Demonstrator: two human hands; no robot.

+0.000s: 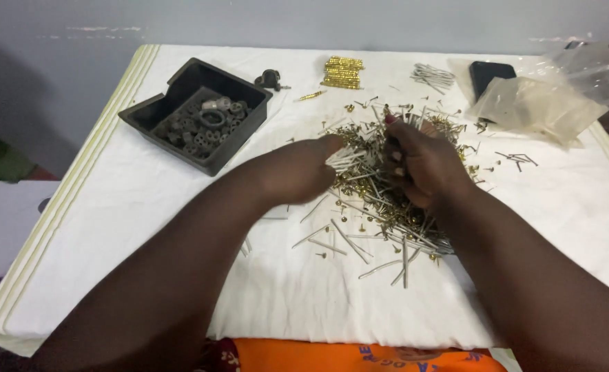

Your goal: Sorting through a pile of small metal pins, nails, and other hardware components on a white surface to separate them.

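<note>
A heap of silver nails and small brass screws (pixel 380 207) lies on the white cloth (pixel 146 207) in the middle of the table. My left hand (pixel 297 169) is closed around a bundle of silver nails (pixel 346 157) whose ends stick out to the right. My right hand (pixel 421 162) sits on top of the heap with fingers curled into it, pinching at nails. The two hands are close together, almost touching over the heap.
A black plastic tray (pixel 180 76) with several dark washers and rings stands at the back left. A stack of brass pieces (pixel 342 72), a small nail bunch (pixel 432 74), a dark phone (pixel 490 72) and clear plastic bags (pixel 535 103) lie along the back.
</note>
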